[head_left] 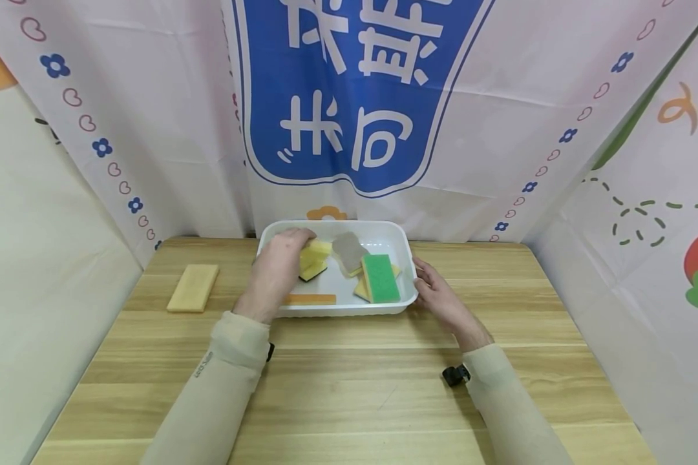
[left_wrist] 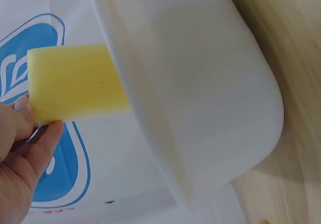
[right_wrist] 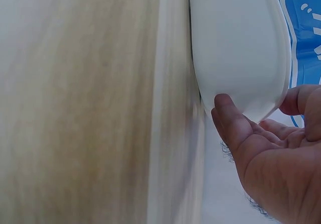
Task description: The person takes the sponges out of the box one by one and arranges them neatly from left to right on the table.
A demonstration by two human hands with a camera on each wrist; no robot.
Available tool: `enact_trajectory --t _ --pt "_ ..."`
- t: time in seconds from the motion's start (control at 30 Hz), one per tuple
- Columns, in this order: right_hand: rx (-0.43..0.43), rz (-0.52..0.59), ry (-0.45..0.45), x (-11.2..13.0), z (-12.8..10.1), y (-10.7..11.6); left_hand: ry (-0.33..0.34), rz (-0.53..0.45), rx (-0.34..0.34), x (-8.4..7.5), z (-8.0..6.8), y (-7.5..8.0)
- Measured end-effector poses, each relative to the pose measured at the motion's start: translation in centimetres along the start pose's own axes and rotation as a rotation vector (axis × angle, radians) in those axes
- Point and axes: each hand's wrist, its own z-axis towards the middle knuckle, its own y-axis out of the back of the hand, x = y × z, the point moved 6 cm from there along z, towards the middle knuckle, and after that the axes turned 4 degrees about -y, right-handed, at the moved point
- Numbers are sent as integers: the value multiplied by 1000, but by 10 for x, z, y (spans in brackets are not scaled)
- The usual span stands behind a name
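Observation:
A white plastic tray [head_left: 349, 310] stands at the back of the wooden table. Over its left part, my left hand [head_left: 276, 268] pinches a yellow sponge [left_wrist: 75, 83] by one end, between thumb and fingers in the left wrist view. My right hand [head_left: 442, 300] grips the tray's right end, with the thumb at the rim and fingertips against the outer wall [right_wrist: 235, 48]. In the tray lie a green-faced sponge [head_left: 382, 278] across another yellow one, a grey-faced sponge [head_left: 349, 250] and an orange-yellow strip [head_left: 311, 299]. Below the held sponge shows a dark-edged yellow piece [head_left: 313, 271].
A pale yellow sponge [head_left: 193, 288] lies flat on the table, left of the tray. Printed white cloth [head_left: 169, 129] hangs close behind the table, with more cloth at both sides. The wooden tabletop [head_left: 349, 387] extends in front of the tray.

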Motion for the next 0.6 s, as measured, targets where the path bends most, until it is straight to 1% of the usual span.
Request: enact_trajectory --t 0.1,0.23,0.43,0.6 --pt "-3 -5 0 1 0 0 -4 4 -46 3 -2 10" --pt "-15 -9 -9 0 0 0 -16 -15 -113 8 -6 25" --pt "-19 -9 -11 0 -1 0 -7 -34 -169 21 -14 45" --pt "-16 -4 -11 1 -1 -2 -40 -29 -245 33 -23 64"
